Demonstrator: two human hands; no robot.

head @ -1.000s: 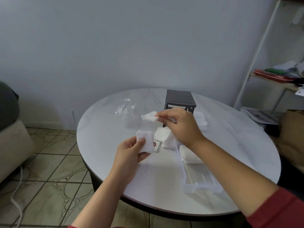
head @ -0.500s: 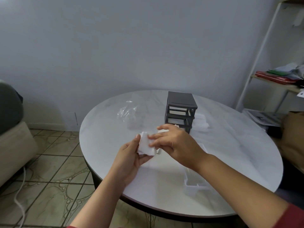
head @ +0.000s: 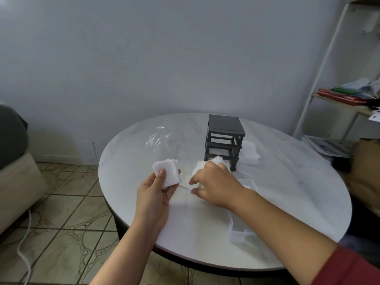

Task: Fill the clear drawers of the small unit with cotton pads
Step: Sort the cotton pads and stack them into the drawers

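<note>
My left hand (head: 156, 188) holds a small stack of white square cotton pads (head: 167, 171) upright above the table's left side, thumb on the front. My right hand (head: 213, 184) reaches palm down over loose cotton pads (head: 202, 167) lying in front of the dark grey drawer unit (head: 225, 138); its thumb and forefinger are apart just above the table, with nothing held. The unit's slots are bare. A clear drawer (head: 239, 229) lies on the table under my right forearm, partly hidden. A second clear drawer (head: 249, 154) with pads sits right of the unit.
A crumpled clear plastic bag (head: 160, 136) lies left of the unit on the round white marble table (head: 287, 192). A white shelf (head: 337, 99) with papers stands at the right, a sofa (head: 16, 171) at the left, and a tiled floor lies below.
My right hand brought a pad from near the unit to the stack in my left hand, then moved back down to the loose pads. The stack in my left hand looks thicker.
</note>
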